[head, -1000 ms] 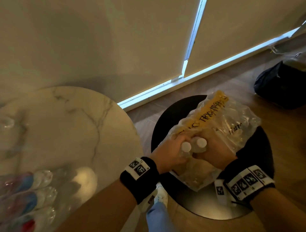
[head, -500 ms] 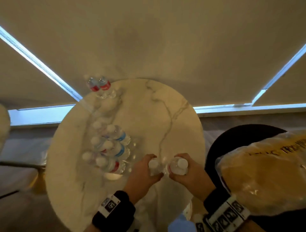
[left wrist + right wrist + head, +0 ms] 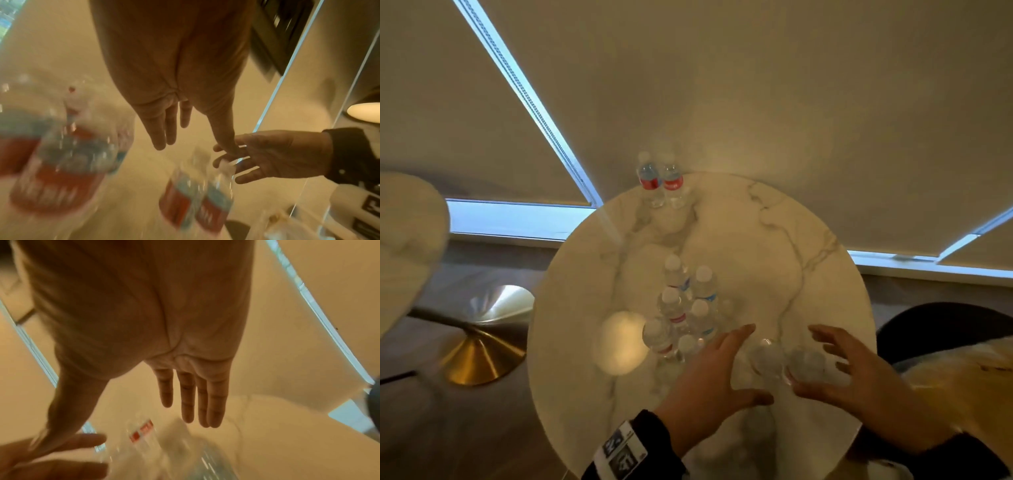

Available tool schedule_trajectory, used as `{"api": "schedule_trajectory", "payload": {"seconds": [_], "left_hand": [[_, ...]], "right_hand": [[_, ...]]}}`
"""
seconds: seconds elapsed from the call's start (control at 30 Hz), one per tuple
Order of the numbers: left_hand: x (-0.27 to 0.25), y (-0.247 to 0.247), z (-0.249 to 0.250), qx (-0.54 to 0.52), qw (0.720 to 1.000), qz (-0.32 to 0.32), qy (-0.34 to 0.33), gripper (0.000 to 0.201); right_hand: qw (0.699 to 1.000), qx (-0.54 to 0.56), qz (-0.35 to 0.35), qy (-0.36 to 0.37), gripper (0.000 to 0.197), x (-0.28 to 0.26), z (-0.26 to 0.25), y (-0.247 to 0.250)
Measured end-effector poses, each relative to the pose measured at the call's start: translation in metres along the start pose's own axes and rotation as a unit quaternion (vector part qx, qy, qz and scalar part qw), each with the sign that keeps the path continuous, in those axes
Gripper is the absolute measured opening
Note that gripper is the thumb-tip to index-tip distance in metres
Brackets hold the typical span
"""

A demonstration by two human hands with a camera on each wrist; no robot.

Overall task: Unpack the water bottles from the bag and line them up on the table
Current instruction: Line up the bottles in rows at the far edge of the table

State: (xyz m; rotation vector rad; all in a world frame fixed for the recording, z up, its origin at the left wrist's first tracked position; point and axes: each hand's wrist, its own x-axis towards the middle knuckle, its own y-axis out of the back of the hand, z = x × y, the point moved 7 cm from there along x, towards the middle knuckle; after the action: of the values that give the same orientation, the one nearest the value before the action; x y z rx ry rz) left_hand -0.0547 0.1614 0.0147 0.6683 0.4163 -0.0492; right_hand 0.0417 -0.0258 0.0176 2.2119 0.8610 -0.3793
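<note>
Bottles, two newest (image 3: 787, 359), upright and side by side near 5 o'clock on round marble bench (image 3: 756, 240), white caps blurred from above; red-and-blue labels on same pair (image 3: 195, 204) plain from left wrist view. Left hand (image 3: 709, 373) spread just left of pair, fingers straight toward 12 o'clock, thumb out toward 3 o'clock below nearer bottle; touching or just clear, cannot tell. Right hand (image 3: 859, 373) spread just right of pair, fingers fanned toward 10 o'clock, thumb low beside right-hand bottle; nothing gripped. From left wrist, left hand (image 3: 174, 81) flat with fingers (image 3: 164, 129) straight, right hand (image 3: 273, 154) opposite with fingers apart above caps. From right wrist, right hand (image 3: 164, 321) open, fingers (image 3: 195, 399) straight and close together, left fingertips (image 3: 82, 441) at 8 o'clock, clear bottle (image 3: 164, 451) blurred beneath.

Cluster of six bottles (image 3: 681, 308) in two rows near bench centre, just left of left hand, caps up; same cluster (image 3: 57, 162) large and blurred at 9 o'clock from left wrist. Far pair (image 3: 661, 181) with red labels standing together at 12 o'clock edge of bench.

Clear bag (image 3: 955, 383) with yellowish tint at 4 o'clock, off bench, on dark round stool (image 3: 928, 325). Second pale bench top (image 3: 407, 246) at 9 o'clock, brass base (image 3: 479, 356) on floor under it. Drawn pale blinds (image 3: 756, 85) behind, bright slits between them.
</note>
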Motion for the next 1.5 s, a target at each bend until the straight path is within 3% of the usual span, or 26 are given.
{"api": "schedule_trajectory", "payload": {"seconds": [0.1, 0.2, 0.27, 0.37, 0.5, 0.57, 0.67, 0.83, 1.0, 1.23, 1.5], "left_hand": [[-0.02, 0.073, 0.005, -0.011, 0.996, 0.057, -0.072, 0.059], [-0.008, 0.144, -0.01, 0.013, 0.984, 0.115, -0.133, 0.029], [0.019, 0.175, -0.025, 0.071, 0.977, 0.118, -0.164, 0.024], [0.07, 0.185, -0.052, 0.198, 0.963, 0.032, -0.18, 0.037], [0.105, 0.166, -0.065, 0.318, 0.919, -0.098, -0.212, 0.047], [0.114, 0.157, -0.067, 0.341, 0.905, -0.123, -0.224, 0.045], [0.125, 0.153, -0.068, 0.33, 0.907, -0.101, -0.241, 0.038], [0.164, 0.165, -0.065, 0.287, 0.933, -0.073, -0.202, 0.036], [0.243, 0.192, -0.05, 0.252, 0.958, -0.022, -0.135, 0.037], [0.329, 0.229, -0.031, 0.25, 0.962, 0.05, -0.095, 0.036], [0.369, 0.255, -0.045, 0.279, 0.951, 0.086, -0.102, 0.035]], "right_hand": [[0.999, -0.028, 0.038, 0.02, 0.085, -0.016, -0.064, 0.021], [0.993, -0.04, 0.093, 0.066, 0.056, -0.009, -0.129, 0.023], [0.99, -0.069, 0.094, 0.086, 0.042, 0.014, -0.165, 0.009], [0.979, -0.189, 0.033, 0.065, 0.042, 0.069, -0.191, -0.029], [0.943, -0.33, -0.034, -0.017, 0.055, 0.134, -0.182, -0.07], [0.934, -0.352, -0.048, -0.034, 0.052, 0.148, -0.177, -0.084], [0.936, -0.349, -0.032, -0.024, 0.039, 0.157, -0.175, -0.093], [0.934, -0.358, -0.009, -0.002, 0.031, 0.186, -0.183, -0.073], [0.927, -0.374, 0.002, 0.021, 0.03, 0.254, -0.193, -0.022], [0.904, -0.41, 0.02, 0.117, 0.032, 0.341, -0.225, 0.024], [0.904, -0.388, 0.035, 0.175, 0.035, 0.387, -0.242, 0.029]]}}
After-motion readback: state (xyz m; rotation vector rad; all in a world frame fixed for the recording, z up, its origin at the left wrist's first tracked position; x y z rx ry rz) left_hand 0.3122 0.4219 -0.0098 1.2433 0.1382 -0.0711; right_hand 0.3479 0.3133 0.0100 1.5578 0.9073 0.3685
